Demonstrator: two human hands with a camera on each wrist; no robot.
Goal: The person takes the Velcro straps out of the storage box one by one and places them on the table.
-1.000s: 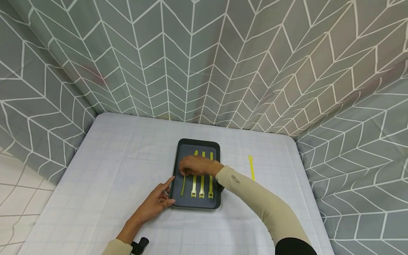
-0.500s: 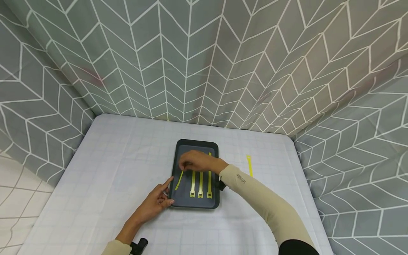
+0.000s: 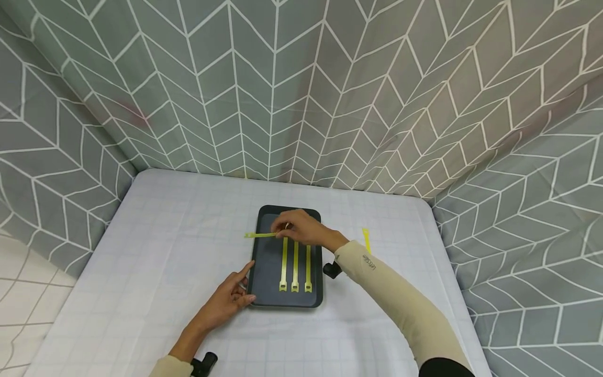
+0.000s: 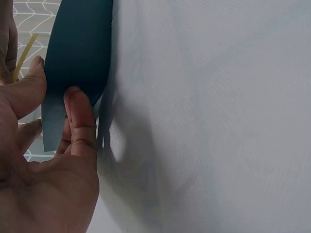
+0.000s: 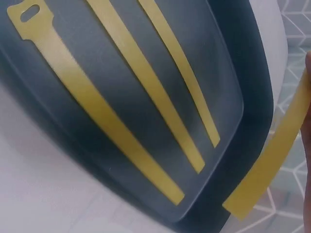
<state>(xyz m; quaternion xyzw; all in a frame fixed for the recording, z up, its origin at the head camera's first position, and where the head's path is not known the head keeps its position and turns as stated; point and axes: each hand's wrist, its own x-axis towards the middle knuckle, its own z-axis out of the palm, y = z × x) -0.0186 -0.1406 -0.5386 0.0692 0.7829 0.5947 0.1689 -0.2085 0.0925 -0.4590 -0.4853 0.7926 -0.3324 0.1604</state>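
Note:
My right hand (image 3: 301, 228) pinches a yellow hook-and-loop cable tie (image 3: 260, 235) over the far part of a dark grey tray (image 3: 252, 285). The tie points left, its slotted head past the tray's left rim. Three similar ties (image 3: 295, 267) lie side by side in the tray, slotted heads toward me, their far ends hidden by the right hand in the head view. My left hand (image 3: 228, 299) holds the tray's left edge, index fingertip and thumb tip apart along it. In the left wrist view its fingers lie against the tray wall (image 4: 82, 43).
Another yellow tie (image 3: 366, 240) lies on the white-clothed table (image 3: 188, 225) to the tray's right, partly behind the right sleeve. Grey patterned curtains (image 3: 292, 94) stand around the table's back and sides.
My right hand has moved away from me, lifting the tie off the tray. The tie's slotted end has swung out leftward over the rim. My left hand stays at the tray's edge.

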